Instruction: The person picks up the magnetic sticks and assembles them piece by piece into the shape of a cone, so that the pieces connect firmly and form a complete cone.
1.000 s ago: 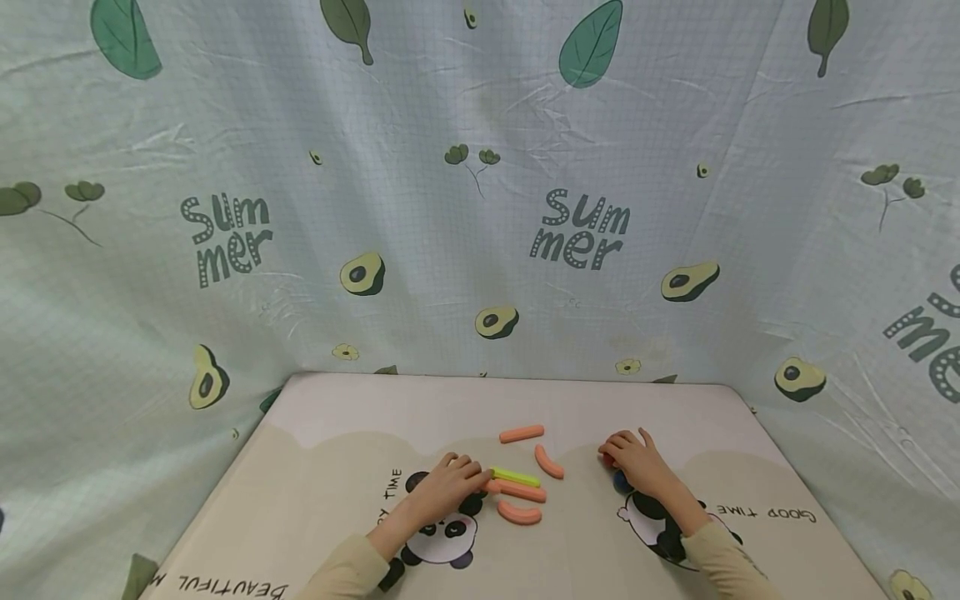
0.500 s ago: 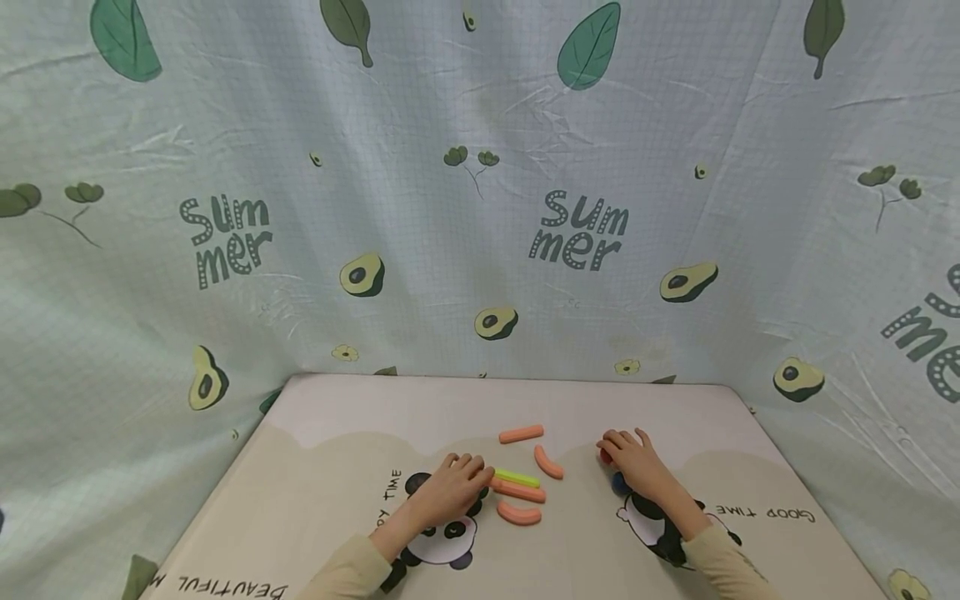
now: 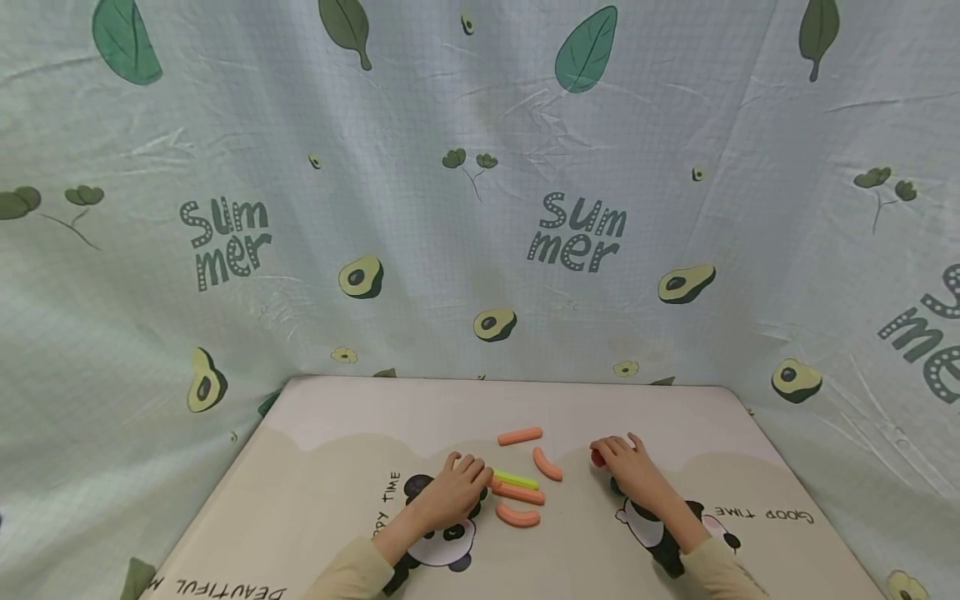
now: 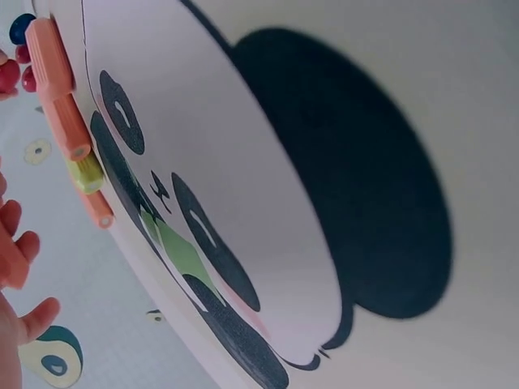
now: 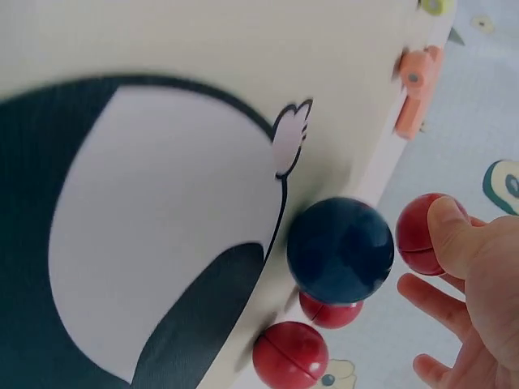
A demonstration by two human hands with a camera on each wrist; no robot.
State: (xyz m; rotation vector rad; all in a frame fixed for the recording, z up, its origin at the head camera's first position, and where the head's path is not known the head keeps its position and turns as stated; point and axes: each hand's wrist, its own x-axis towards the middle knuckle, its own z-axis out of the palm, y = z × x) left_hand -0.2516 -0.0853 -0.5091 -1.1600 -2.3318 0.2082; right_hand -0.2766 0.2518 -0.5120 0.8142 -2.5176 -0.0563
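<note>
My right hand (image 3: 628, 472) pinches a seamed red ball (image 5: 418, 231) with thumb and fingers, beside a dark blue ball (image 5: 340, 250) and two more red balls (image 5: 290, 355). To the left, my left hand (image 3: 448, 493) is over the panda print at the left ends of a yellow-green stick (image 3: 516, 480) and a straight orange stick (image 3: 519, 493). An orange piece (image 4: 10, 264) shows between its fingers and thumb in the left wrist view; most of that hand is out of frame there.
A curved orange stick (image 3: 517, 515) lies nearest, another curved one (image 3: 547, 464) and a straight one (image 3: 520, 436) farther back. The pale table (image 3: 337, 417) bears panda prints and lettering. Behind its far edge hangs a patterned curtain (image 3: 420, 217).
My right hand has moved slightly left with the red ball. My left hand has barely moved, and less orange shows at its fingertips. The sticks on the table have stayed in place.
</note>
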